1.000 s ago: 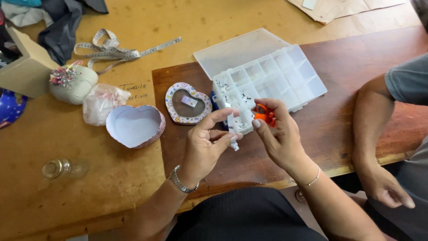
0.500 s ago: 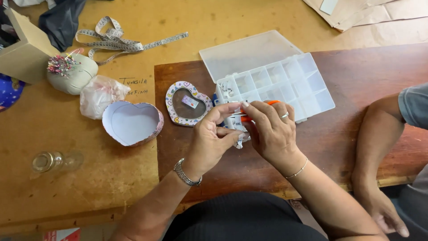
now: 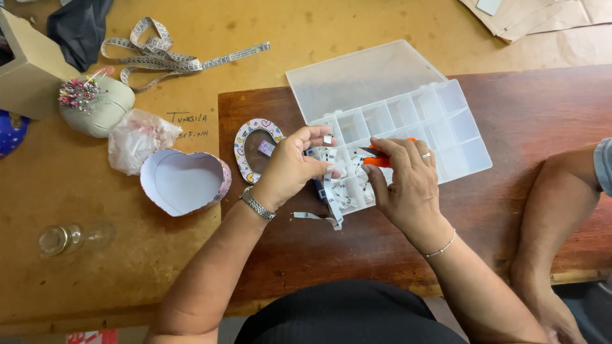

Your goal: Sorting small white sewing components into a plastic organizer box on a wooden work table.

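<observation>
My right hand grips small orange-handled scissors over a clear plastic compartment box. My left hand pinches a narrow white printed strip that hangs down over the box's front edge. Several small cut white labels lie in the box's left compartments. The box lid lies open behind it. A short cut piece of strip rests on the dark wooden board below my left hand.
A heart-shaped box base and its patterned heart lid lie left of my hands. Further left: a pincushion, a plastic bag, a measuring tape, a small glass jar. Another person's arm rests at the right.
Both hands shifted a little up and over the compartment box. The scissors moved from open view between the hands to mostly under my right hand.
</observation>
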